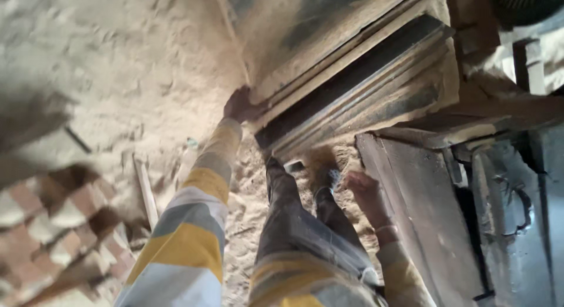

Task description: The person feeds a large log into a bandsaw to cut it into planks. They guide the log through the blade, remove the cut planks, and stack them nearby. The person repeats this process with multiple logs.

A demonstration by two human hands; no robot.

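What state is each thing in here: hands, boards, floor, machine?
left hand: gripping the end of the stacked boards
right hand: open, low beside the wooden bench, holding nothing
stacked boards: lying flat in a pile, dusty, tilted across the view
wooden bench: standing, worn, dust-coated
sawdust floor: thickly covered, loose
metal machine: standing, whether running cannot be told
brick pile: stacked, blurred

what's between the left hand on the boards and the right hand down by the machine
In the head view, between the left hand gripping the stacked boards and the right hand lie the person's own legs, standing on sawdust.
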